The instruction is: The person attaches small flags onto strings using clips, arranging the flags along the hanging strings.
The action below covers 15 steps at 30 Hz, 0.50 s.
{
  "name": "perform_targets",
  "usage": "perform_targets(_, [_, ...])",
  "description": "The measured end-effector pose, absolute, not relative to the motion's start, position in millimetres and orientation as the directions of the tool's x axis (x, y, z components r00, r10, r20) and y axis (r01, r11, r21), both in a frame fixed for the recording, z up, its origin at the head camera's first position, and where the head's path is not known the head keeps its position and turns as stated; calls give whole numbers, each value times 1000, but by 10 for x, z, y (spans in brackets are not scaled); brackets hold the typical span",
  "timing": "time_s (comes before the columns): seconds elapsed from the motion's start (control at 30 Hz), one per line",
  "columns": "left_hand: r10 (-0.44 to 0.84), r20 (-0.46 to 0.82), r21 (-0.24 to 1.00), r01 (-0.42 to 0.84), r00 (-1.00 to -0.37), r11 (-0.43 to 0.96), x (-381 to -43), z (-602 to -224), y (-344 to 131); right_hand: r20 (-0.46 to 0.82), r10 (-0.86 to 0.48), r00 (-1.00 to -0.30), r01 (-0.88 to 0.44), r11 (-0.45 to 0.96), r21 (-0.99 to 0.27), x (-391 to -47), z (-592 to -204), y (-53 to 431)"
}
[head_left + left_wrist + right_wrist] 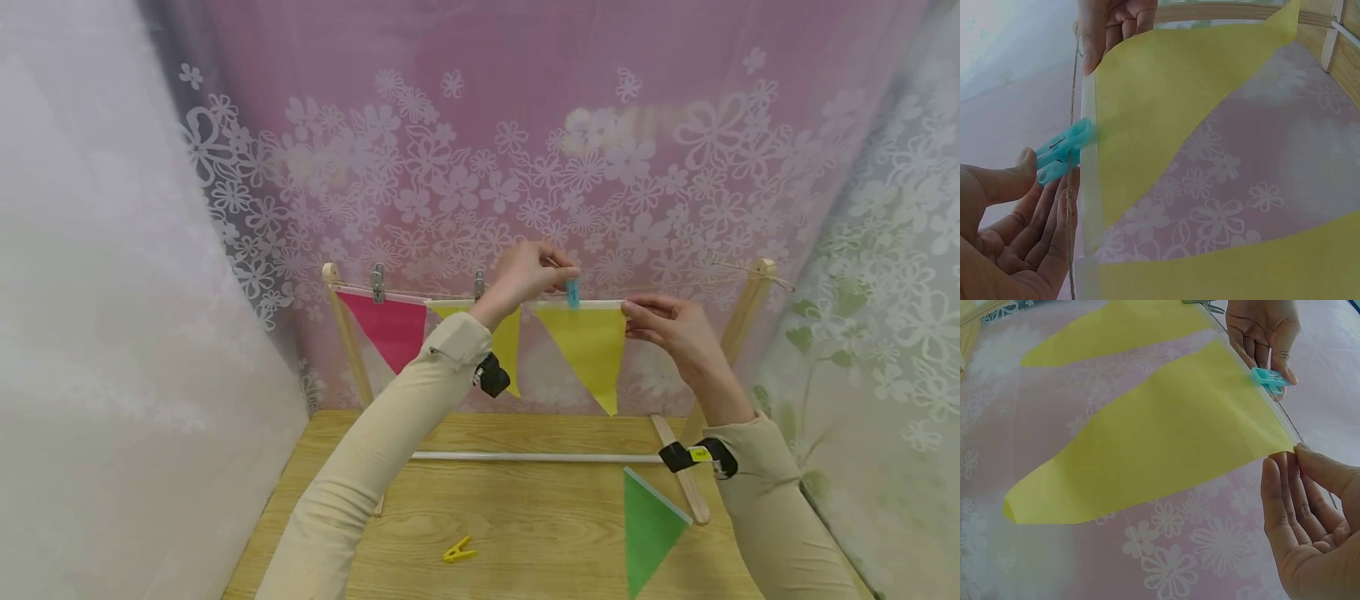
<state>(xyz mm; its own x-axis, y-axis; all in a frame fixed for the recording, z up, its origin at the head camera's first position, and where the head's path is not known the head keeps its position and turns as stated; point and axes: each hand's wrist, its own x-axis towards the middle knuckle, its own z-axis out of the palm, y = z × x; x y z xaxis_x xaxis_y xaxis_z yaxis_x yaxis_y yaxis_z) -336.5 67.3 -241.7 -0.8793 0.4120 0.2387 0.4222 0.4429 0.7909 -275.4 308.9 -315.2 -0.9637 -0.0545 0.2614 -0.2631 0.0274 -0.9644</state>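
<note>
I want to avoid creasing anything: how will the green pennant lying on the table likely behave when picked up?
The green pennant will probably bend easily: the similar yellow pennant in the right hand visibly curves. It looks like a thin sheet, so it's likely light. The white band along one edge may stiffen that side slightly.

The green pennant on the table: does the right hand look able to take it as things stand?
Probably yes, but it seems occupied: the right hand pinches a corner of a yellow pennant. If released, it likely could, as nothing visible covers the green pennant.
</note>
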Motion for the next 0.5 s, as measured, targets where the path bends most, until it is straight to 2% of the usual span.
perform_targets(0.5, [399,253,791,425,-881,439,-3351,-2433,690,243,-43,-969,-245,50,-968,-2771,-3100,3061])
